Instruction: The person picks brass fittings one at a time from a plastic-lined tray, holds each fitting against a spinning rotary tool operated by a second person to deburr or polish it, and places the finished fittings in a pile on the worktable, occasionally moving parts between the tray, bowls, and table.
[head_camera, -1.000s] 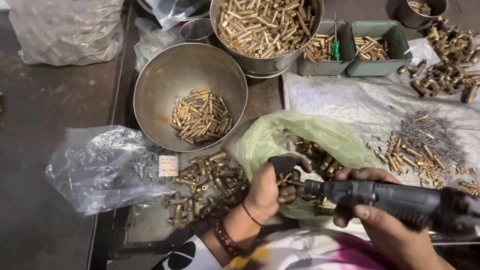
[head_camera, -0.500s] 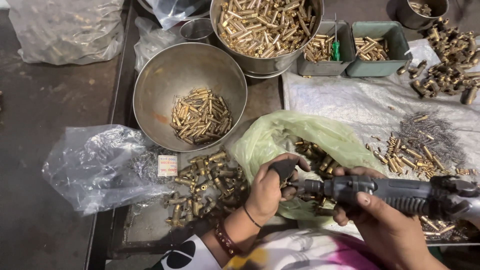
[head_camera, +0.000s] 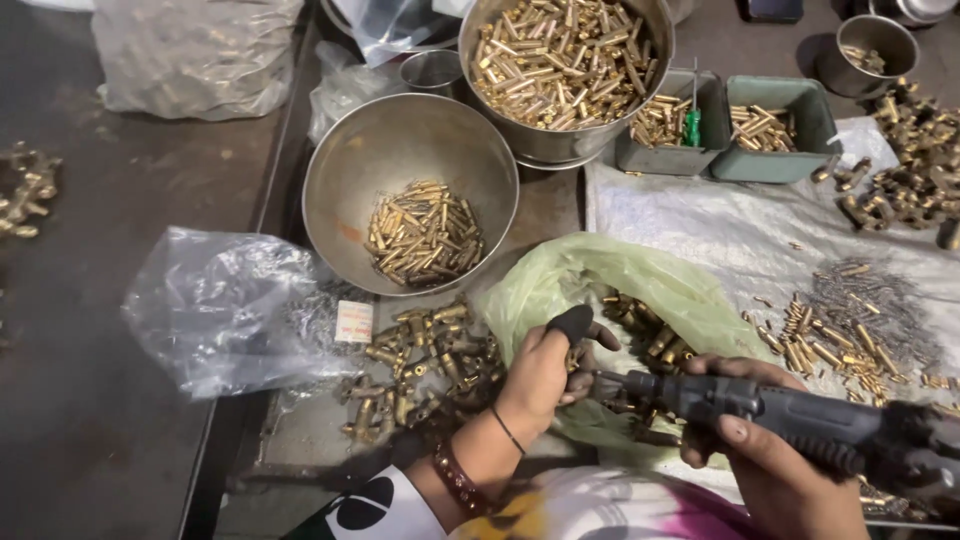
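Hands at work over a bench strewn with small brass fittings. Left hand (head_camera: 545, 370), thumb capped in a black sleeve, pinching one brass piece (head_camera: 575, 357) between thumb and fingers, held against the tip of a dark power driver (head_camera: 760, 415). Right hand (head_camera: 770, 475) wrapped around the driver's body, fingers closed on the grip. Both held just above a pale green plastic bag (head_camera: 590, 280) with more brass parts lying in its mouth. Loose pile of brass fittings (head_camera: 425, 355) just left of the left wrist. Beyond it, a steel bowl (head_camera: 345, 200) with a heap of brass pins on its bottom, and a taller steel pot (head_camera: 560, 145) filled with the same. Two green trays (head_camera: 775, 160) of pins behind, a crumpled clear bag (head_camera: 225, 305) at far left, and scattered pins and thin screws (head_camera: 850, 320) on white sheeting at right.
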